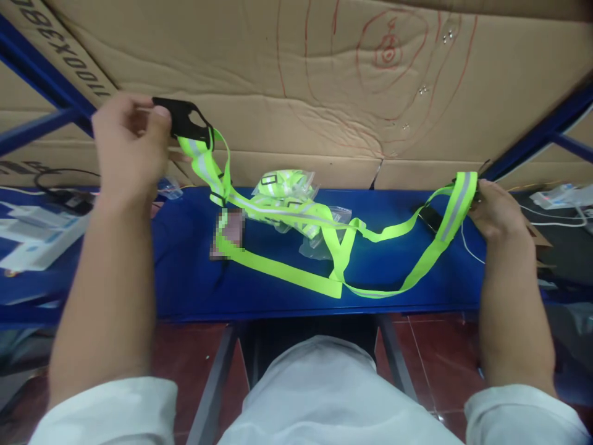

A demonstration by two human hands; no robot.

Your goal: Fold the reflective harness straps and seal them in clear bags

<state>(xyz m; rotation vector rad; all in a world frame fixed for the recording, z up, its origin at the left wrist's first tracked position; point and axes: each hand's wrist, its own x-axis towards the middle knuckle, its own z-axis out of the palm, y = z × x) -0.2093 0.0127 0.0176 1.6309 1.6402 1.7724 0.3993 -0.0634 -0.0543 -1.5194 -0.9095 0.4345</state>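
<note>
Between my hands stretches a neon yellow-green strap harness [278, 267] with grey reflective stripes. My left hand [134, 139] pinches a black plastic piece [183, 120] at the harness's upper left end. At the right, my right hand [498, 207] is closed on the raised loop of the harness, with its fingertips partly hidden behind the strap. The middle of the harness hangs low over the blue table [278, 300]. Behind it lie clear plastic bags [290, 185] with more yellow-green straps inside.
Cardboard [324, 68] with red drawn rings stands behind the table. White boxes [41, 238] and a black cable [69, 198] are at the left. A dark phone-like object [430, 218] lies near my right hand. Blue metal bars [537, 136] frame both sides.
</note>
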